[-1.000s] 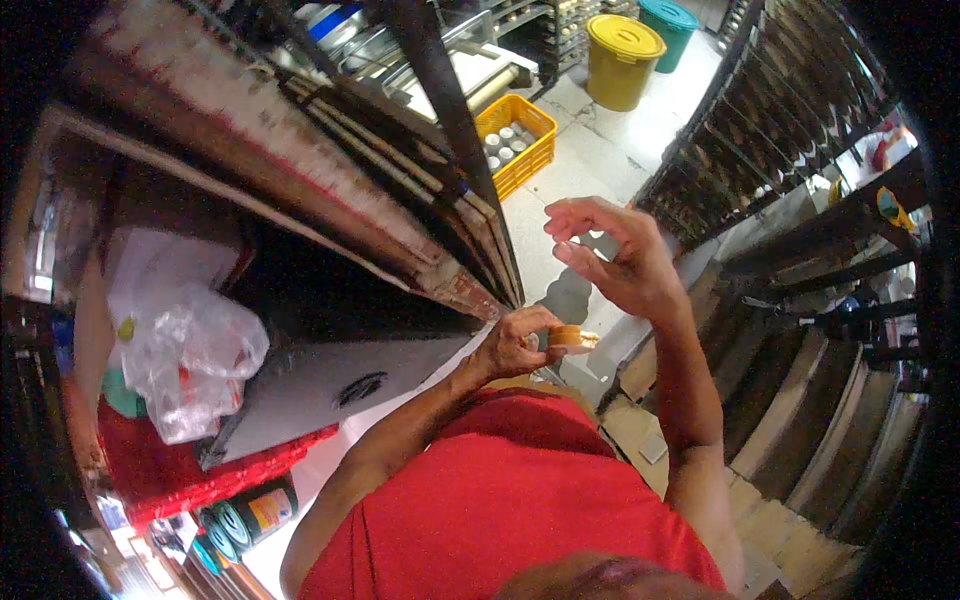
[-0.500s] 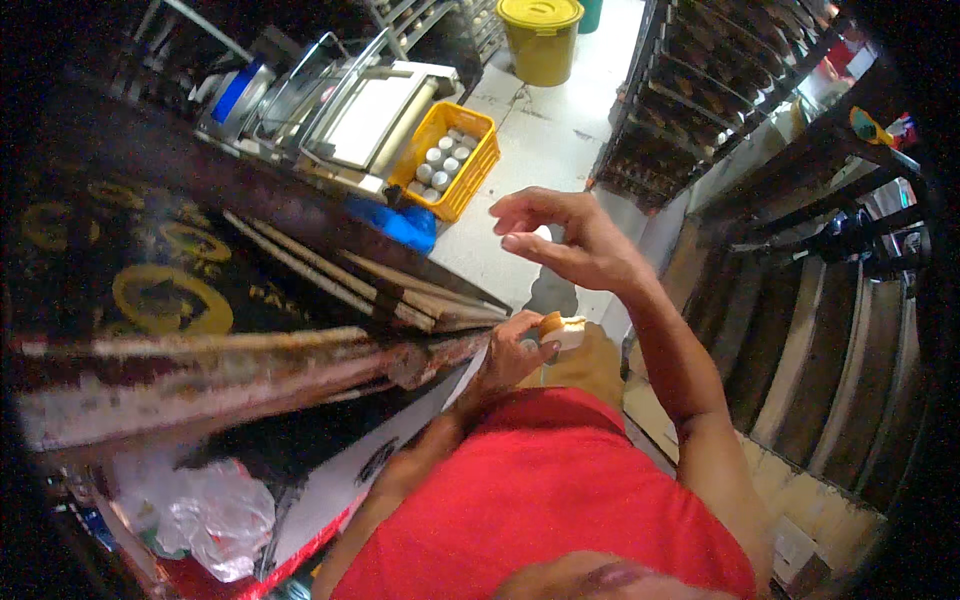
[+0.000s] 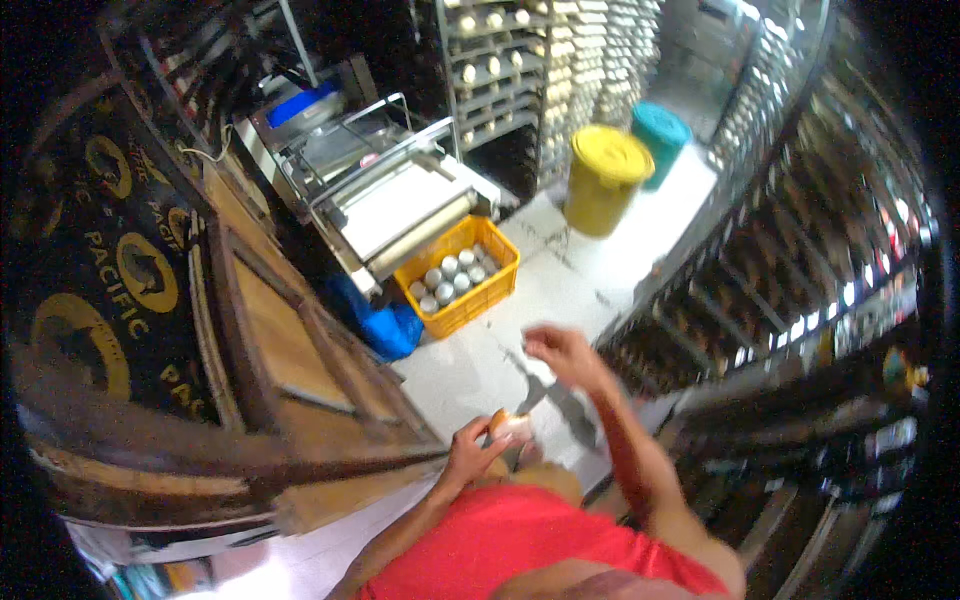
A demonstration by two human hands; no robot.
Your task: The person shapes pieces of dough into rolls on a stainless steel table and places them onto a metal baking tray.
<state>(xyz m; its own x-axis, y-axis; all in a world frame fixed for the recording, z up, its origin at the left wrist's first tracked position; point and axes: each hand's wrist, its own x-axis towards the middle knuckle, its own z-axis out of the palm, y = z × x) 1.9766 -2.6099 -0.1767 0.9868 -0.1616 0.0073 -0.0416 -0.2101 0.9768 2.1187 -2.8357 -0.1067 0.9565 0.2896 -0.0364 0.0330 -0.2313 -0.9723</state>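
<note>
My left hand (image 3: 470, 453) is closed around a piece of bread (image 3: 510, 428) with a golden-brown crust and a pale inside, held low in front of my body. Ahead of it and to the right, my right hand (image 3: 562, 354) hangs in the air over the floor. Its fingers are loosely bent and a little blurred, and I see nothing in them. The two hands are apart. Both arms are bare up to my red shirt (image 3: 500, 530).
A yellow crate (image 3: 470, 300) holding several round pale-topped items stands beside a machine with a white belt (image 3: 400, 215). Two lidded buckets, yellow-green (image 3: 605, 185) and teal (image 3: 660, 140), stand farther off. Tall racks (image 3: 740, 270) line the right; a wooden frame (image 3: 290, 350) borders the left.
The view has swung, bringing more of the far racks and both buckets into sight. My right hand is lower, its fingers bent inward. The bread remains in my left hand.
</note>
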